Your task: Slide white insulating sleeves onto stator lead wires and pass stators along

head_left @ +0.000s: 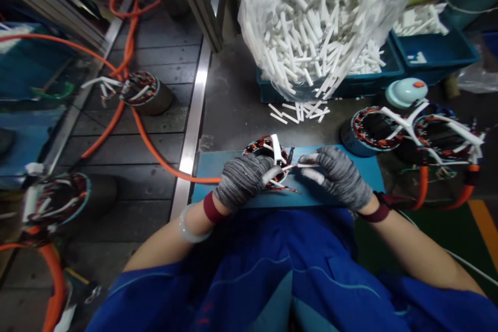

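A motor stator (268, 149) with copper windings and white sleeves stands on a blue mat (218, 166) in front of me. My left hand (243, 179), in a grey glove, is closed around the stator's near side. My right hand (338, 176), also gloved, pinches a thin white sleeve (307, 165) that points toward the stator. Both hands almost meet over the windings.
A clear bag of white tubes (315, 21) sits in a blue bin (350, 83) behind the mat, with loose tubes (299, 111) spilled below it. More stators (408, 135) stand at right. On the left, further stators (146, 92) and orange hoses (116, 114) lie on a dark slatted conveyor.
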A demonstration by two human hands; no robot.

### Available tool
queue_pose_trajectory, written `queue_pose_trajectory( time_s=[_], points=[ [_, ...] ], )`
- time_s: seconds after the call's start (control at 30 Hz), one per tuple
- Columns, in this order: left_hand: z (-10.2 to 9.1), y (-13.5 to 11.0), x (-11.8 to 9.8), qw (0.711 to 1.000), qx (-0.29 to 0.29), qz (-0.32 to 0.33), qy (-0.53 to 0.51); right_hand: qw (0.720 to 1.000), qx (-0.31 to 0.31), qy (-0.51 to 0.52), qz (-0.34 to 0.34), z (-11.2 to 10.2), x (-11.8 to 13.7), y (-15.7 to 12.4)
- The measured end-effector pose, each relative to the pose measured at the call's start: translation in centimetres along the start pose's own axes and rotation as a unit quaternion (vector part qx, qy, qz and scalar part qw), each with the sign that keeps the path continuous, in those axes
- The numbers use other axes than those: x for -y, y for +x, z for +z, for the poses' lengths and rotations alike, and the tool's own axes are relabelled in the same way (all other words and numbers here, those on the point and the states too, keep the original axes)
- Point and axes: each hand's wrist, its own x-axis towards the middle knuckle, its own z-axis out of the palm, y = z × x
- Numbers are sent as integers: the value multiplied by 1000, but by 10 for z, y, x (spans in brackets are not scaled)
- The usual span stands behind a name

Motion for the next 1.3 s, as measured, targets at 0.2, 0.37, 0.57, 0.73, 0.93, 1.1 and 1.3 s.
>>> queue_pose_trajectory(
  time_s=[0.2,0.37,0.57,0.73,0.93,1.1,1.3],
  points=[
    [3,3,3,1000,-16,11,-8,949,209,196,130,7,0,26],
    [0,6,3,1000,4,13,-26,906,264,261,203,21,2,35],
    [-3,5,-1,999,-3,-12,-34,989,109,60,79,28,4,30],
    [-13,-4,17,994,-31,77,-66,995,76,-32,58,11,-23,63],
    [14,-24,28,982,-128,127,-60,958,-11,-284,32,19,-41,114],
    [37,-22,16,973,-225,19,-39,959,-58,-275,20,29,-38,125],
    [32,-15,13,957,-262,26,-124,972,-167,-161,47,4,-35,57]
  ],
)
